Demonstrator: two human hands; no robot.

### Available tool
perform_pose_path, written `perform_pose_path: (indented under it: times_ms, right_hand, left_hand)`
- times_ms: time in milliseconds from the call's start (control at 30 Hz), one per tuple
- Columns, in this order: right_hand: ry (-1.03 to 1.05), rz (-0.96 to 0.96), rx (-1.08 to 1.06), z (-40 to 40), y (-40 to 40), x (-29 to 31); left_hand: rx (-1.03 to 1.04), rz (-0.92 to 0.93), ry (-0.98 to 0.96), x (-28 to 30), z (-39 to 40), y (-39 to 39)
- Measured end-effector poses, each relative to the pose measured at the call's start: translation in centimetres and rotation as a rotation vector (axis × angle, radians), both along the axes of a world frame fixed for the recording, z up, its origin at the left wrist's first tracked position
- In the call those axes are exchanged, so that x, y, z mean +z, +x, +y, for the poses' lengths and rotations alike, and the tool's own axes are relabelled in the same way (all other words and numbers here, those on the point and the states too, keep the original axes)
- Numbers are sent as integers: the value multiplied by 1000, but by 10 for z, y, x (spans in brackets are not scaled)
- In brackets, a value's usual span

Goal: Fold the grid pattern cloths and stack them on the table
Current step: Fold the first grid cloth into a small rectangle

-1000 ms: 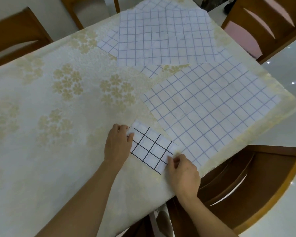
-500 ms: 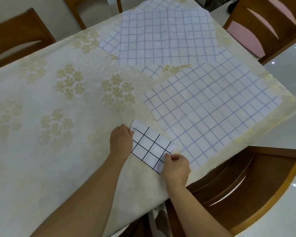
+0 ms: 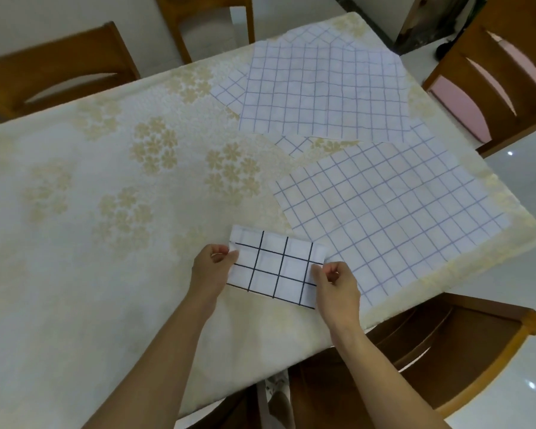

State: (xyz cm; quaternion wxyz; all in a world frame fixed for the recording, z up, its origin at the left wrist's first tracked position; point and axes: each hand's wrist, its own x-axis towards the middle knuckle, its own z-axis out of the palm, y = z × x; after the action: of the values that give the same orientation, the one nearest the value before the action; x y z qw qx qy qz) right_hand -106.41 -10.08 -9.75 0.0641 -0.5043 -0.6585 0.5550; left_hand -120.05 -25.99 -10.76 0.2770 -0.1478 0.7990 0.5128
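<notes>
Left hand (image 3: pixel 212 267): fingers curled, pinching the left short edge of the folded cloth (image 3: pixel 276 267) between thumb and fingertips; forearm runs in from the lower left.
Right hand (image 3: pixel 336 284): fingers curled, pinching the right short edge of the same cloth; its knuckles overlap the near corner of the open cloth just beyond.
Folded cloth: small white rectangle with bold black grid lines, stretched between the two hands near the front edge of the bench (image 3: pixel 75 243). Cannot tell whether it lies flat on the cover or is held slightly above it.
Bench cover: cream fabric with pale gold flower clusters, spreading to the left of and beyond the left hand.
Near open cloth (image 3: pixel 390 215): large, unfolded, thin blue-grey grid, lying flat just beyond and to the right of the right hand; its near edge passes under or touches the folded cloth's right end, and its far right corner reaches the bench edge.
Far open cloth (image 3: pixel 322 91): large, unfolded, same thin grid, flat, well beyond both hands toward the back of the bench; it lies on top of further grid cloths whose corners show at its left, top and bottom edges.
Chairs: brown wooden chair (image 3: pixel 446 342) close to the right of the right forearm; others at the far left, far middle and far right.
</notes>
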Motion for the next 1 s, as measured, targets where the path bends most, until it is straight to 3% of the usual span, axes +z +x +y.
perform_pose_path:
  times_ms: [133,367,500,667,1000]
  right_hand:
    - [-90,55,-3,12,1,15]
    - [-323,210,140,25,10,49]
    - [-115,196,262,28,17,55]
    - [139,158,336,39,28,55]
    - [212,216,542,88,37,54]
  left_hand:
    - [149,-155,172,18,-16,17]
    - [52,32,153,45,-27,60]
    - [-61,201,66,57,-18,85]
    - [-35,324,-10,60,-4,110]
    - [171,380,-161,61,49,163]
